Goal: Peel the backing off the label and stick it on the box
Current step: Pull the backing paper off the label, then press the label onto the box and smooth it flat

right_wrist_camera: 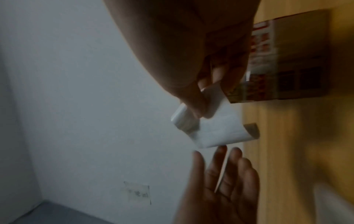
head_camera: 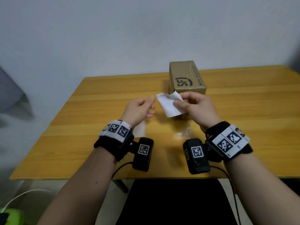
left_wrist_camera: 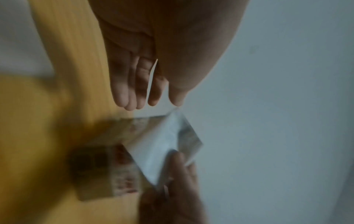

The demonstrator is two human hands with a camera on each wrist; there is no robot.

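Observation:
A brown cardboard box (head_camera: 186,78) stands on the wooden table (head_camera: 97,127) ahead of me. My right hand (head_camera: 177,103) pinches a white label (head_camera: 168,105) by its right edge and holds it up in front of the box, curled and bent. My left hand (head_camera: 151,104) is just left of the label, fingers relaxed and holding nothing. The left wrist view, blurred, shows the left fingers (left_wrist_camera: 134,94) above the label (left_wrist_camera: 161,145) and the box (left_wrist_camera: 107,174). In the right wrist view the thumb and fingers nip the label (right_wrist_camera: 216,130), with the box (right_wrist_camera: 298,60) behind it.
A pale, thin sheet (head_camera: 140,129) lies flat on the table by my left wrist. A wall rises right behind the table's far edge. A black seat (head_camera: 175,202) is below the near edge. A white cable (head_camera: 24,194) and a green object (head_camera: 11,216) are at lower left.

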